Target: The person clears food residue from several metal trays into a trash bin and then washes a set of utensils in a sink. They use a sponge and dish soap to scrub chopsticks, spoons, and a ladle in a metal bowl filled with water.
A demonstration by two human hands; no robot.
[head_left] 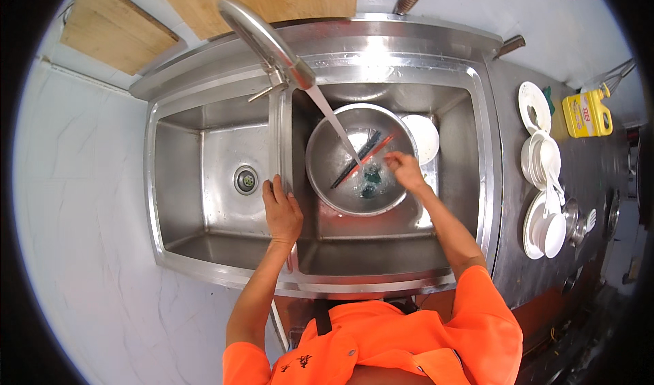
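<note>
While water is being poured from the curved steel faucet (pixel 258 36), thin black and red sticks (pixel 356 159) are being wetted in the round steel bowl (pixel 323 146) (seemingly midway; none being lifted out). Steel divider (pixel 280 136) is being touched by the left hand (pixel 282 213), fingers apart; the right hand (pixel 407 170) is being held above the bowl, fingers bunched, grip unclear.

Free room in the left basin (pixel 228 146); at the bowl (pixel 321 157), faucet (pixel 262 39) and water stream (pixel 334 122) in the way
</note>
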